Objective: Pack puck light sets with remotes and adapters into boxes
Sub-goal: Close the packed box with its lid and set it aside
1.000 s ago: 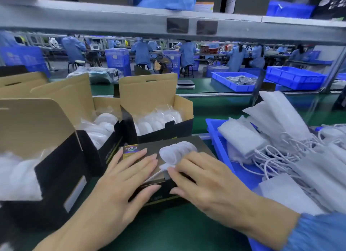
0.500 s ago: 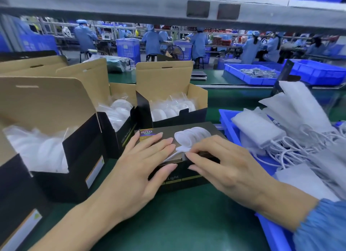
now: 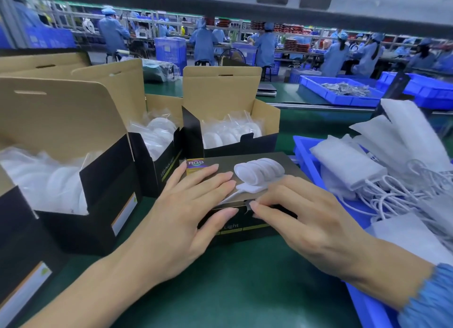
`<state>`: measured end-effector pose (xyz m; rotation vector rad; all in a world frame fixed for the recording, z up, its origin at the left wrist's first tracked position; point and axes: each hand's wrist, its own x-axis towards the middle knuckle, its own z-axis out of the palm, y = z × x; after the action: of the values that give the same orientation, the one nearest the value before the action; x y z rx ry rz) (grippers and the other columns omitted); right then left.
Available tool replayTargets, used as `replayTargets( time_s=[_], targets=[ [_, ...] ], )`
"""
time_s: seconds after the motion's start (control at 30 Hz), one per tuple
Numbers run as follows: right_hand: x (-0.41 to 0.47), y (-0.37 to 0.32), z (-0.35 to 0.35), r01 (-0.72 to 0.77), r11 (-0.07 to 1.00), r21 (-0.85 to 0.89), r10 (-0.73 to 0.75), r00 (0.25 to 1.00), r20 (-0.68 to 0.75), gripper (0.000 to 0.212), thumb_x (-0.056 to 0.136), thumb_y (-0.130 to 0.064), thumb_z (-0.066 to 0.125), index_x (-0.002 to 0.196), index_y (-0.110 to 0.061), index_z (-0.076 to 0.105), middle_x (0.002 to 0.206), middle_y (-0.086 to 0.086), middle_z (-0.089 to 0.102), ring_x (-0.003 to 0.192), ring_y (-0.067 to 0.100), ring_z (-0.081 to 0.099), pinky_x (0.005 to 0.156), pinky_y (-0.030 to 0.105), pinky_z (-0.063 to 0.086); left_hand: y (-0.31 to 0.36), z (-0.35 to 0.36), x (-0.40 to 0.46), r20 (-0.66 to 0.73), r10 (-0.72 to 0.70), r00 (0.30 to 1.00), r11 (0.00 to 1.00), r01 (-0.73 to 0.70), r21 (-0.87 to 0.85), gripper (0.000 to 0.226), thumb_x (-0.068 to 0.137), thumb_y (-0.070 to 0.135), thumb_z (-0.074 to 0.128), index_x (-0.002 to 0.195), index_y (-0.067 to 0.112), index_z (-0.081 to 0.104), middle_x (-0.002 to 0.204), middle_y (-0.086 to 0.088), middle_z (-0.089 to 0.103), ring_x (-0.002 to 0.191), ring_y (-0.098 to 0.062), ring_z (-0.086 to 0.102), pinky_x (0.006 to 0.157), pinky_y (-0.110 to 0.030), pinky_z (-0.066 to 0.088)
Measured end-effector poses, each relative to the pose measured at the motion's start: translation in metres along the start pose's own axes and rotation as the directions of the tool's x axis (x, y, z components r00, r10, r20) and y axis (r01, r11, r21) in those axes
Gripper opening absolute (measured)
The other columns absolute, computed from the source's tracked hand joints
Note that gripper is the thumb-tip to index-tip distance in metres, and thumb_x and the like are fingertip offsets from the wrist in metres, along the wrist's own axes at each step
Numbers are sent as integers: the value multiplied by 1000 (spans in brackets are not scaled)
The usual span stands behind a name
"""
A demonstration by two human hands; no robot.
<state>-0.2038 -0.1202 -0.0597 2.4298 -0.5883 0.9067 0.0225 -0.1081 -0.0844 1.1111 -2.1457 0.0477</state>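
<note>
The closed box point(image 3: 245, 178) lay flat at centre, lid w/ printed puck lights facing up, so 1 set looked packed; closing seemed nearly done. Left hand point(image 3: 186, 205) lay flat on the lid, fingers straight, thumb along the front edge. Right hand point(image 3: 304, 215) sat at 3 o'clock of it, fingertips point(image 3: 255, 205) pressing the front tuck flap; hands close but not touching. Open boxes point(image 3: 232, 129) at 12 and 9–10 o'clock held bagged white pucks, flaps still up, so several were left to finish; remotes/adapters inside: can't tell. Blue bin point(image 3: 304, 151) at 3 o'clock held white pouches w/ cords point(image 3: 343, 163). Green bench mat point(image 3: 232, 283) underneath; factory floor w/ blue-coated workers point(image 3: 264, 46) at 12 o'clock.
</note>
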Motion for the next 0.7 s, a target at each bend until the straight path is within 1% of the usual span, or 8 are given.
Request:
replayTargets(
  time_s=[0.13,0.23,0.3,0.4,0.43,0.5,0.63,0.7],
  targets=[
    [0,-1,0,-25,1000,-11,25,999,-38,18,92,1,60,78,4,72,73,11,63,61,30,52,51,38,43,2,1,-1,-23,-4,1000,1000,4,-13,46,97,42,48,130,17,66,137,9,60,137,-14,48,117,-56,28],
    [2,-3,0,-203,972,122,205,979,-4,4,83,-6,73,81,-5,75,76,4,64,65,25,55,53,35,46,3,2,0,-34,-16,999,1000,15,-19,45,96,41,48,129,17,67,136,9,61,135,-15,50,117,-57,29],
    [3,2,-3,-386,897,214,377,922,86,11,79,-21,80,86,-14,75,86,-3,61,77,18,58,64,31,48,3,2,1,-35,-16,999,1000,15,-12,44,96,41,48,127,18,68,135,9,62,134,-15,51,115,-58,31],
    [14,18,-11,-628,735,256,528,766,366,47,72,-57,70,116,-40,65,128,-12,51,117,4,50,97,23,41,3,3,1,-47,2,999,1000,-1,16,41,97,39,47,124,19,70,133,10,64,132,-16,53,113,-59,34],
    [19,24,-12,-655,720,229,506,722,473,57,71,-64,65,124,-47,58,143,-14,43,130,1,40,107,23,34,3,4,1,-48,10,999,1000,-9,28,41,97,38,47,123,19,71,133,9,64,131,-16,54,112,-59,34],
    [26,35,-11,-593,793,136,396,673,625,60,77,-67,58,134,-51,48,157,-11,28,143,1,23,117,28,23,1,6,1,-54,16,998,999,-14,42,40,98,38,46,123,19,71,132,9,65,130,-16,54,112,-58,34],
    [42,51,-14,-472,881,39,285,593,753,63,81,-70,54,139,-54,39,160,-8,22,146,7,18,118,33,22,1,8,4,-43,16,999,999,-14,50,40,97,38,46,122,19,72,131,10,65,129,-17,55,112,-56,35],
    [47,62,-17,-417,908,31,205,509,836,76,77,-72,59,144,-56,25,162,-10,10,148,8,9,120,33,16,0,9,2,-39,15,999,999,-13,29,40,97,40,46,123,22,70,132,12,64,131,-14,54,115,-53,31]
  ],
)
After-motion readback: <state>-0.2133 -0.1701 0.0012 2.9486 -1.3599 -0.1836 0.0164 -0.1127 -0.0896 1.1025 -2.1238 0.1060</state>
